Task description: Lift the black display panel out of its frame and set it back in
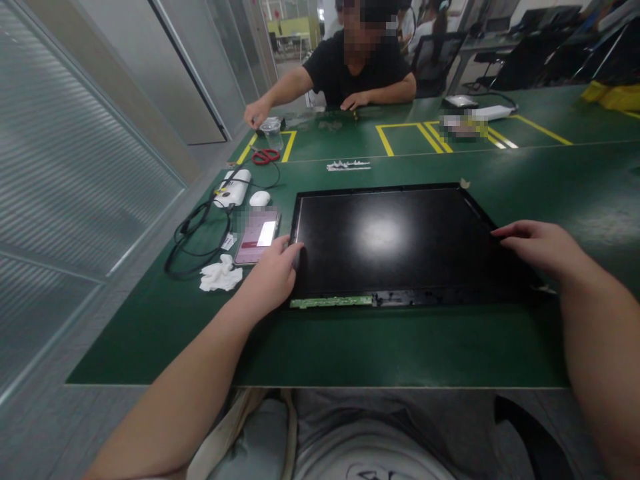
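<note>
1. Green surface [400, 347]: its near edge runs just in front of the person's lap, with both forearms reaching over it.
2. Left hand [273, 273]: fingers curl loosely over the left edge of the display panel [395, 240], fingertips touching the frame; nothing is enclosed in the palm.
3. Right hand [543, 247]: lies palm-down on the panel's right edge, fingers extended and close together, pointing inward; whether it grips the frame cannot be told.
4. Display panel: a flat black screen lying face-up on the surface between the two hands, a bright reflection at its centre. A thin green circuit strip [331, 302] shows along its near edge, just right of the left hand.
5. Crumpled white tissue [220, 275]: just left of the left hand.
6. Phone [257, 237]: lit screen, just beyond the left hand, beside the panel's left edge.
7. Black cable [193, 240]: looped, left of the phone.
8. White mouse [259, 198] and white device [234, 188]: farther beyond the left hand.
9. Red scissors [265, 156] and clear plastic cup [273, 133]: well beyond.
10. Another person in a black shirt [357, 63]: seated at the far side, both hands on the surface.
</note>
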Available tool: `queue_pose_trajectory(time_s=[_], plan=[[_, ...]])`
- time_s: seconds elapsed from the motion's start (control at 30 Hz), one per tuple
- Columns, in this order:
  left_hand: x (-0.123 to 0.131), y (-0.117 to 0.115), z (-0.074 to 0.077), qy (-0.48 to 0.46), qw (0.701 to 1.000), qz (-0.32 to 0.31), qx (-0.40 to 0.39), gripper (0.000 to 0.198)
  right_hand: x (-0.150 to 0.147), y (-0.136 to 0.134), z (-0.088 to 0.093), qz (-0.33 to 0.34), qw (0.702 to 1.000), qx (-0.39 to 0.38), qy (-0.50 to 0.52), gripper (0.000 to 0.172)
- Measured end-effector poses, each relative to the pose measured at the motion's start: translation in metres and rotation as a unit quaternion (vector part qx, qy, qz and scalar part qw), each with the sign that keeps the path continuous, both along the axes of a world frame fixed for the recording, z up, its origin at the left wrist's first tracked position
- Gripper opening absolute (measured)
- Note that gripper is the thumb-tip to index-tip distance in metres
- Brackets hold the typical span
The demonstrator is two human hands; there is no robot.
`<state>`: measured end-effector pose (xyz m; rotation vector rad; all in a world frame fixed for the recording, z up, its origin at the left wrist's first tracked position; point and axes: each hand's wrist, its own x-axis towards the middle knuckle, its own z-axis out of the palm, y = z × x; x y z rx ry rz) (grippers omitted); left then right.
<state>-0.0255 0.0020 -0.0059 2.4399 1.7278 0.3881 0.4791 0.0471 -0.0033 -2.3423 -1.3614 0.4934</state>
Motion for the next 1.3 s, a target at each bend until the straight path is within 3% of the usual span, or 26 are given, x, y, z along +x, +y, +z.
queue_pose_trajectory(time_s=[0.43, 0.77, 1.3], plan=[[-0.003, 0.004, -0.01, -0.004, 0.999, -0.003, 0.034, 0.047, -0.007, -0.001, 0.006, -0.002, 1.0, 0.007, 0.002, 0.019], [-0.001, 0.003, 0.0, 0.008, 0.999, 0.024, 0.027, 0.033, -0.015, -0.004, 0.012, -0.008, 1.0, -0.005, -0.005, 0.016], [-0.006, 0.009, -0.008, 0.027, 0.999, -0.001, 0.03, 0.043, -0.014, -0.001, 0.009, -0.028, 0.999, -0.015, 0.018, 0.018]])
